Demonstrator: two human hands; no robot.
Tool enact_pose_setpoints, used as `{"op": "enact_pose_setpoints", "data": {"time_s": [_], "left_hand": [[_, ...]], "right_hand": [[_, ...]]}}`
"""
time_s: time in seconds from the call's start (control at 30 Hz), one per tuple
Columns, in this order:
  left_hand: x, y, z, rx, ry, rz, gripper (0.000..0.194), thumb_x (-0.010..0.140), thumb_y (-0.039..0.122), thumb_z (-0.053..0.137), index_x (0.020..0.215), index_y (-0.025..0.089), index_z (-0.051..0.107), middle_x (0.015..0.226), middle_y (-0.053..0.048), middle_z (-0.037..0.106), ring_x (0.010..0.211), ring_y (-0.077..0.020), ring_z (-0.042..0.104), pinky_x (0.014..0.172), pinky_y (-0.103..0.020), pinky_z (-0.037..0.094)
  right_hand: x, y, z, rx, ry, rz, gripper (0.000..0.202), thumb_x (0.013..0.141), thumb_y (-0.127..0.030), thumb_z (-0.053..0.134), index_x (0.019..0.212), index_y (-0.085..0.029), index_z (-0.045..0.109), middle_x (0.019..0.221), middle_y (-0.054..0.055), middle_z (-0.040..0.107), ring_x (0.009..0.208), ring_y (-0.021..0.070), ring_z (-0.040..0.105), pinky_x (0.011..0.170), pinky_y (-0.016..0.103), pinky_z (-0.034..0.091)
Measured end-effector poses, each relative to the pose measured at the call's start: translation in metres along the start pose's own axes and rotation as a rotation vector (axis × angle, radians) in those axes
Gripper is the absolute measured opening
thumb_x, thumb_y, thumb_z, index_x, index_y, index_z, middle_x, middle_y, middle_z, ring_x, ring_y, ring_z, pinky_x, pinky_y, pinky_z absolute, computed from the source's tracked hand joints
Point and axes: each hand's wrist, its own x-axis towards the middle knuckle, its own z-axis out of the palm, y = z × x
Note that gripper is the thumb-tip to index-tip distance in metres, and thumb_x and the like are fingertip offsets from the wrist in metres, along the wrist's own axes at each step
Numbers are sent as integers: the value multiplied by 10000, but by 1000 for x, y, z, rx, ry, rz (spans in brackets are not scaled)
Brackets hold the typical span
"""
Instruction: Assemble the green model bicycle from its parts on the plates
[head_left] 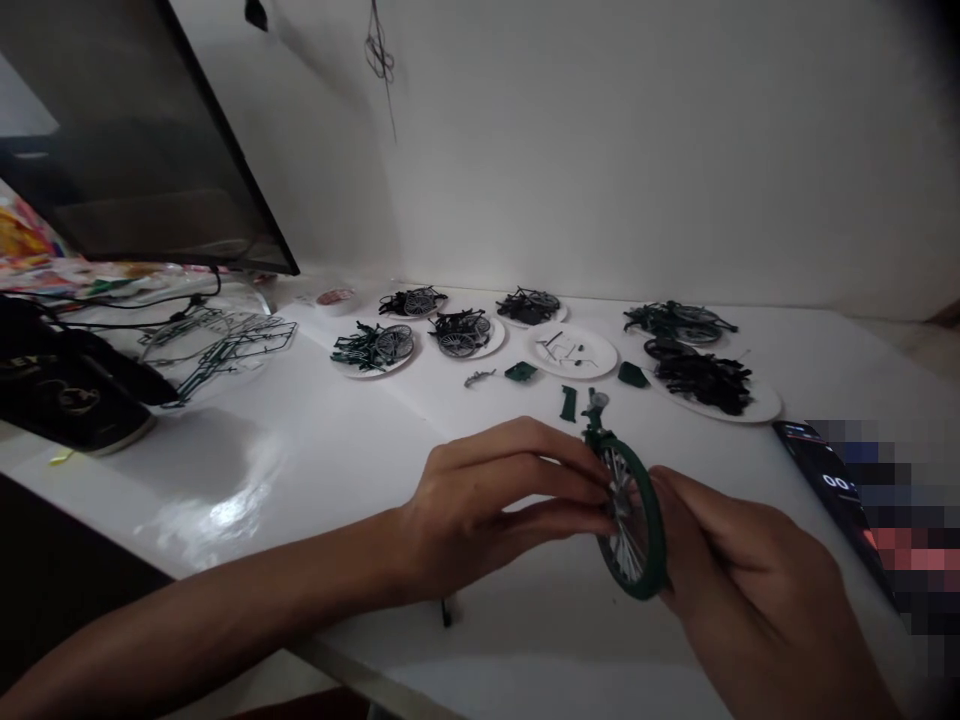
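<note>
A small model bicycle wheel (651, 540) with a dark green tyre and grey spokes stands upright between my hands above the white table. Green parts of the model bicycle (596, 425) and a round grey piece show at its top. The fingertips of my left hand (510, 490) pinch near the hub on the left face. My right hand (742, 560) grips from the right side, its fingers partly hidden behind the tyre. Just beyond lie loose green pieces: a narrow one (569, 403), a flat one (520, 371) and a dark one (634, 374).
White plates carry black, grey and green bicycle parts, including a plate of thin grey pieces (551, 362). A phone (832, 490) lies at right. Toward the left are a green wire-like sprue (225, 350), a black bag-like object (67, 400) and a monitor (150, 130).
</note>
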Motion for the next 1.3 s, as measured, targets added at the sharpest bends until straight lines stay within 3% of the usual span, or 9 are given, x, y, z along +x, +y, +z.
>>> {"op": "enact_pose_setpoints", "data": {"time_s": [0.23, 0.43, 0.7, 0.9, 1.0, 1.1, 1.3], "left_hand": [[-3, -2, 2, -20, -4, -15, 71, 863, 34, 696, 932, 35, 714, 967, -181, 726, 926, -177, 729, 846, -272, 642], [-2, -1, 0, -19, -100, -22, 86, 867, 48, 703, 951, 28, 701, 956, -190, 724, 915, -174, 713, 814, -266, 639], [-1, -6, 0, 69, -45, 70, 90, 838, 99, 759, 905, 51, 721, 915, -165, 740, 862, -183, 690, 773, -319, 611], [0, -7, 0, 132, 24, 87, 94, 847, 85, 751, 931, 83, 709, 931, -144, 753, 873, -177, 700, 772, -320, 604], [0, -9, -2, 127, 39, 67, 94, 851, 97, 750, 935, 80, 712, 937, -146, 751, 870, -173, 693, 770, -318, 599], [0, -10, -1, 104, 23, 54, 107, 847, 102, 754, 931, 55, 707, 928, -159, 745, 865, -179, 690, 766, -319, 595], [0, -9, -2, 60, 21, 21, 102, 848, 108, 751, 918, 50, 705, 917, -158, 732, 879, -182, 678, 800, -321, 593]], "right_hand": [[-2, -1, 1, 16, -8, 65, 479, 1017, -434, 458, 593, -211, 464, 473, -48, 428, 404, 86, 384, 373, 218, 283], [-1, -8, 0, -6, 46, 124, 557, 1019, -467, 436, 525, -209, 447, 423, -42, 400, 375, 87, 368, 381, 239, 272], [4, 5, -3, -64, -48, -25, 393, 1019, -309, 438, 643, -221, 507, 460, -65, 431, 385, 83, 390, 359, 210, 277], [1, 8, -4, -73, -63, -123, 431, 1019, -325, 404, 600, -243, 463, 469, -30, 504, 408, 123, 449, 371, 241, 315], [0, 11, -6, -69, -123, -136, 309, 988, -308, 462, 688, -251, 507, 558, -20, 574, 454, 142, 501, 409, 247, 399], [0, 13, -8, -81, -200, -144, 113, 960, -261, 499, 907, -253, 599, 799, 15, 695, 618, 168, 623, 544, 254, 529], [-4, 13, -10, -289, -159, -201, 242, 974, -219, 432, 1128, -245, 618, 804, 30, 721, 583, 161, 642, 530, 249, 520]]}}
